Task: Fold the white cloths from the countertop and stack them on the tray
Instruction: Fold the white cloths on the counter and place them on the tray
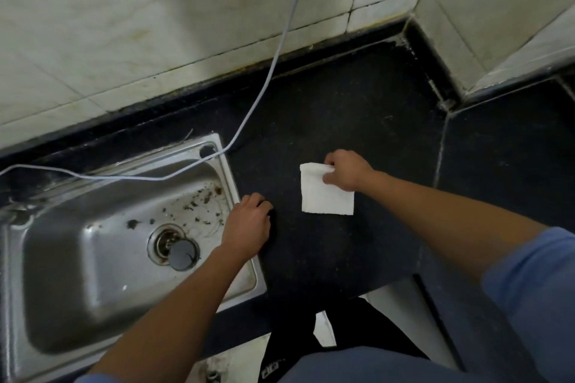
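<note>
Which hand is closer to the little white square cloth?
Right. The right hand pinches a corner of the folded white square cloth; the left hand is apart, to its left, by the steel sink.

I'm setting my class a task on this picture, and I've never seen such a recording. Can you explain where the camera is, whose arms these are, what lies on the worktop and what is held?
There is no machine here: a person works with bare hands. The single picture comes from a wide-angle camera worn on the head, looking down, so both arms enter from below. The right hand pinches the far edge of a folded white cloth, which lies on the dark countertop. The left hand holds nothing; it rests where the counter meets the steel sink. A dark plug sits by the sink's drain, and a pale cable runs down from the wall and across the sink. No tray is in view.
</note>
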`<state>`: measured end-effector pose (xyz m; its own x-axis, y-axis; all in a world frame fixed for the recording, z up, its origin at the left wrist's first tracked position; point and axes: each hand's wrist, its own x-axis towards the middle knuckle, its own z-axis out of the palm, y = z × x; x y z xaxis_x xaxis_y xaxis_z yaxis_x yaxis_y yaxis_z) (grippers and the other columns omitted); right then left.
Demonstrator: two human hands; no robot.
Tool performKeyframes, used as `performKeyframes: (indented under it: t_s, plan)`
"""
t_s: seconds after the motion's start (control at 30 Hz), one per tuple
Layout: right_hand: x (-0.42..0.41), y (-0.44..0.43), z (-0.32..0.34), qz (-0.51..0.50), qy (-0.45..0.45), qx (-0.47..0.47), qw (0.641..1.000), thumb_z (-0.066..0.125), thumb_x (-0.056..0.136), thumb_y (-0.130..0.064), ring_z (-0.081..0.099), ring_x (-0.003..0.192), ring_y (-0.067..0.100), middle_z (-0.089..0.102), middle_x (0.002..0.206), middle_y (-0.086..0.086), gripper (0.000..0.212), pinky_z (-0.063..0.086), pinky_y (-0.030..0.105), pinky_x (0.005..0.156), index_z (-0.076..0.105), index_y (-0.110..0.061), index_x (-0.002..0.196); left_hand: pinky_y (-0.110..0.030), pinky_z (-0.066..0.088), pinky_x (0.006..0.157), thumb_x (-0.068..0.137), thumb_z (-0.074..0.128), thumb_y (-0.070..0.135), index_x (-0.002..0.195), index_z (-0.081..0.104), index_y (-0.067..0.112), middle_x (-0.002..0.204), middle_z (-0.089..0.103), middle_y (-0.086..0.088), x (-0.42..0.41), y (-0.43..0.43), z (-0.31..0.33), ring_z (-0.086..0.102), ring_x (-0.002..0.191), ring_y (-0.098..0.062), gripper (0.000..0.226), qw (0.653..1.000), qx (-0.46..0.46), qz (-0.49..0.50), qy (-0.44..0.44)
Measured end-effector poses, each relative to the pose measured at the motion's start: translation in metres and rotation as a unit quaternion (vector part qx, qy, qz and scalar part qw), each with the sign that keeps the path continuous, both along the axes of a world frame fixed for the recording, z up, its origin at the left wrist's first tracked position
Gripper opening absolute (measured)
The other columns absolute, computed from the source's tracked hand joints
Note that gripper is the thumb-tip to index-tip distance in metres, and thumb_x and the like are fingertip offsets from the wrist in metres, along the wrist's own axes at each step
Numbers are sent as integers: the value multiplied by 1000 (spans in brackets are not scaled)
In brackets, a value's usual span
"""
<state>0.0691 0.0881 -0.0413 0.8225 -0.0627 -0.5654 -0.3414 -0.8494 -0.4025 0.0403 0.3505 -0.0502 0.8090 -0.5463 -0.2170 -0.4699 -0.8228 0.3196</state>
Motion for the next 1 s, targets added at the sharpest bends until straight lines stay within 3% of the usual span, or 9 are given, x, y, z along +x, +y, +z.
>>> performKeyframes:
  t_s: [0.1, 0.2, 0.37, 0.5, 0.73, 1.0]
  plan:
    - [-31, -7, 18, -54, -63, 32, 996, 64, 81, -25, 61, 83, 22, 63, 88, 0, 13, 49, 36, 66, 61, -22, 94, -39, 48, 82, 87, 57, 10, 108, 67, 10, 108, 61, -9, 14, -7, 9, 57, 98, -29, 23, 1000, 6, -26, 4]
    - [-69, -20, 38, -81, -120, 26, 989, 63, 83, -32, 61, 80, 17, 65, 89, -4, 16, 50, 35, 66, 61, -29, 99, -36, 45, 86, 92, 50, 16, 112, 64, 15, 113, 58, -5, 29, -28, 19, 54, 104, -24, 25, 996, 16, -83, 1]
    - [-145, -51, 74, -156, -196, -34, 968, 59, 90, -39, 61, 78, 15, 65, 88, -9, 16, 47, 34, 67, 63, -29, 102, -39, 46, 83, 92, 49, 16, 108, 63, 13, 106, 56, -6, 36, -92, 35, 56, 100, -26, 21, 983, -1, -183, 0]
    - [-221, -81, 96, -228, -233, -117, 938, 52, 94, -47, 60, 84, 18, 63, 99, -7, 27, 41, 32, 66, 62, -25, 105, -36, 47, 80, 95, 47, 19, 109, 63, 12, 106, 56, -4, 8, -159, 56, 56, 99, -24, 23, 953, -8, -302, -18]
    - [-394, -101, 127, -356, -222, -237, 876, 47, 97, -45, 62, 89, 19, 63, 104, -8, 28, 39, 31, 64, 62, -25, 109, -36, 47, 83, 95, 47, 22, 115, 62, 16, 111, 57, -3, -103, -266, 99, 57, 101, -24, 26, 872, -40, -482, -74]
    - [-639, -33, 125, -511, -167, -293, 791, 49, 96, -41, 61, 95, 23, 63, 106, -4, 26, 44, 35, 70, 61, -23, 111, -39, 48, 82, 93, 50, 21, 114, 63, 14, 108, 58, -5, -335, -312, 116, 58, 100, -27, 26, 766, -81, -632, -86]
